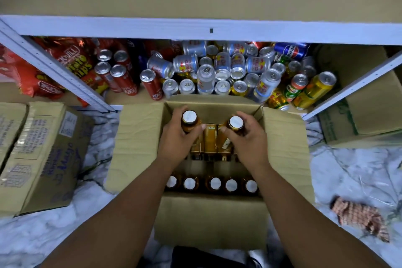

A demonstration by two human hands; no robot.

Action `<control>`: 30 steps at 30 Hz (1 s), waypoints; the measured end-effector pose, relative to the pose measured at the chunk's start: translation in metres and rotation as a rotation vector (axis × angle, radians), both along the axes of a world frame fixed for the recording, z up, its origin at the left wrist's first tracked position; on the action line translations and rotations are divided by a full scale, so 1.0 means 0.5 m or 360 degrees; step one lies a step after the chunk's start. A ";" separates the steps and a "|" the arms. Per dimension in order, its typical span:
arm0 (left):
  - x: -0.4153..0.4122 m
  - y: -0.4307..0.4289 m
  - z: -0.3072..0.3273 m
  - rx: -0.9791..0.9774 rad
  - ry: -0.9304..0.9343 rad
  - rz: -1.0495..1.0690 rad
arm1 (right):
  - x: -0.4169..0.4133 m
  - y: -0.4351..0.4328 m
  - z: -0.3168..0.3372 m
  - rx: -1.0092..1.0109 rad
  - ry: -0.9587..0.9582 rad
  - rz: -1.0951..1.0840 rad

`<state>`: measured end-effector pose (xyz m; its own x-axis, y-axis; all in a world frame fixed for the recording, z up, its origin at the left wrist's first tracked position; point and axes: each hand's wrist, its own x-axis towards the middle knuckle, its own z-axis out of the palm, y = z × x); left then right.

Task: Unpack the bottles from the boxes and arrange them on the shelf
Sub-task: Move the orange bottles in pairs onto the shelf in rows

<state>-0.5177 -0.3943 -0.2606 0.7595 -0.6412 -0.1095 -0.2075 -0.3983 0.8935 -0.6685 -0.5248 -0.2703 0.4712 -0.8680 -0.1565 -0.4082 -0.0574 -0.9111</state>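
Head view: left hand [177,139] and right hand [250,139] each grip a bottle [189,122]; lifted together, the two could clink or slip.

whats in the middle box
Five upright bottles at the near side, more bottles mid-box, left hand and right hand each gripping one. Beneath the hands is covered.

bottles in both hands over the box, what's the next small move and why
Probably lift both straight up, clear of the open box. The left hand grips the left bottle and the right hand the right bottle, both raised above the capped row in the box, so the shelf comes next.
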 end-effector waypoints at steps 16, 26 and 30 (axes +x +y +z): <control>0.002 0.015 0.995 -0.0487 -0.0239 0.0062 | -0.009 0.014 1.000 -0.0224 -0.0448 -0.0113; 0.024 0.016 1.463 -0.0761 -0.0408 0.0002 | 0.037 0.009 1.505 -0.0552 -0.0722 0.0008; 0.038 0.017 1.538 -0.0810 -0.0575 0.0002 | 0.052 0.006 1.573 -0.0764 -0.0891 -0.0007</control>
